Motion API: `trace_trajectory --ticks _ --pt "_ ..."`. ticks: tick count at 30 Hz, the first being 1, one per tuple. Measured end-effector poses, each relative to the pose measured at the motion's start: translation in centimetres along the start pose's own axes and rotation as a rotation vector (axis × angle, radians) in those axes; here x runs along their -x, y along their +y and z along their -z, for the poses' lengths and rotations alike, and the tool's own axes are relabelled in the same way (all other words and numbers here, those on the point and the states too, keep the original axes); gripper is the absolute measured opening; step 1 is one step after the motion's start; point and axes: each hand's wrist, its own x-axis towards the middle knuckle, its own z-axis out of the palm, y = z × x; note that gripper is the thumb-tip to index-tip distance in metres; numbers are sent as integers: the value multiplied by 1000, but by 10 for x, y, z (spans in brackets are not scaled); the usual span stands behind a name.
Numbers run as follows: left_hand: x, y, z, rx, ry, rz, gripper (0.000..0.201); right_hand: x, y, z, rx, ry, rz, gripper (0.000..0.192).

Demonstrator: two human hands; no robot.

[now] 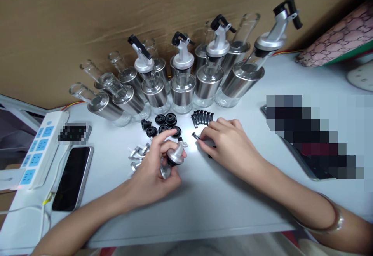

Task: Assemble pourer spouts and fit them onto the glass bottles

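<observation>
The left hand (155, 162) is clamped around a silver metal pourer spout with a black rubber collar (177, 153), thumb and fingers pinching it just above the white tabletop (204, 205) near the middle of the view. At about three o'clock from that spout, the right hand (230, 143) pinches a small black plastic lever piece (196, 136) between its fingertips, the piece pointing toward nine o'clock — close to the spout but not touching it.

At twelve o'clock from the hands lie a row of more black lever pieces (202, 117) and a cluster of round black rubber gaskets (166, 124). Spare silver spouts (139, 153) rest at nine o'clock of the left hand. Beyond, glass-and-steel dispenser bottles (182, 89) stand in a row — four already capped. A black smartphone (72, 178) and a white power strip (37, 151) lie far out at nine o'clock.
</observation>
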Motion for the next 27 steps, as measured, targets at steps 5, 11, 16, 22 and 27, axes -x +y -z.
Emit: trace_trajectory --ticks 5,11,16,22,27 --pt "-1 -2 1 -21 -8 -10 69 1 1 -3 35 -29 -24 8" --pt "-1 1 -1 -8 -24 1 66 0 2 -5 42 -60 -45 10" --pt "2 2 -2 5 -28 9 64 -1 -1 4 -301 28 -94 10" --pt "3 3 -1 112 -86 28 62 0 -12 17 -1072 -2 -250 16" --pt "5 5 -1 145 -99 22 64 -1 -16 18 -1238 17 -276 14"
